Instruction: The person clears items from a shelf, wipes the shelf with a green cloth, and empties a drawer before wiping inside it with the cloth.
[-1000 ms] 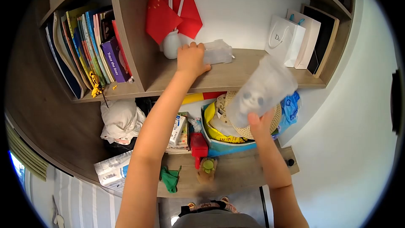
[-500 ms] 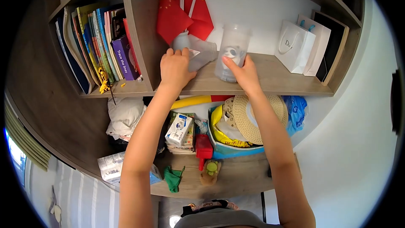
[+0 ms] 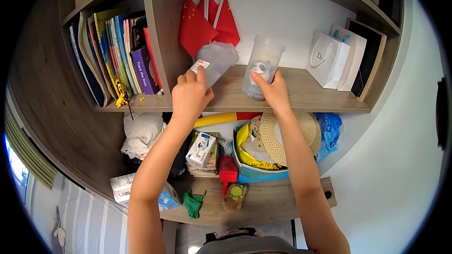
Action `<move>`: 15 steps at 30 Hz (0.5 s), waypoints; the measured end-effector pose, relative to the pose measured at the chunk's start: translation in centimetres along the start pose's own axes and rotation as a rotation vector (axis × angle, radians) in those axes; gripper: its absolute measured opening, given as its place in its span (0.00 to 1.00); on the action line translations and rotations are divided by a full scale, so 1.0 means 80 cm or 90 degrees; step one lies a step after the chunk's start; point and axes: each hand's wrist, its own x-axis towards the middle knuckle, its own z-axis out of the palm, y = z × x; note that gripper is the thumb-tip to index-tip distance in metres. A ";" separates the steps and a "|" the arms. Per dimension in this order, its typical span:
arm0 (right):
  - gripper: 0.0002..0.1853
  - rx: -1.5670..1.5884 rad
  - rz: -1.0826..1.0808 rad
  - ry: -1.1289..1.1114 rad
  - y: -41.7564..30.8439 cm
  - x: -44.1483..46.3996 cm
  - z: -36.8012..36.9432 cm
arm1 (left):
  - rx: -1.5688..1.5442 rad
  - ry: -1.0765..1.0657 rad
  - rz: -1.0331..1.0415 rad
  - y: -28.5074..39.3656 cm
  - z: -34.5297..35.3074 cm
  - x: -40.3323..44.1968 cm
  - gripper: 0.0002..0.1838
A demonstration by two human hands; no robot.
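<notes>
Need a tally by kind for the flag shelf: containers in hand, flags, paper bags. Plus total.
Translucent containers (both held): 2
Red flags (three pole tips show): 3
Pale paper bags (standing at the right end): 2
Total: 7

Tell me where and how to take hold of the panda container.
Likely around the middle of the panda container, from its right, as the right hand does: it is tall, round and nearly upright, and the tilted container flanks its left.
</notes>
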 end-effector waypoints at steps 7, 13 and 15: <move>0.40 -0.103 -0.017 -0.037 -0.015 -0.008 -0.001 | -0.157 0.102 -0.154 -0.004 0.010 -0.024 0.49; 0.42 -0.124 -0.067 -0.076 -0.014 -0.009 0.001 | -0.173 -0.002 -0.221 -0.008 0.025 -0.004 0.51; 0.42 -0.115 -0.065 -0.090 -0.016 -0.009 0.001 | -0.160 0.010 -0.215 -0.011 0.045 0.005 0.50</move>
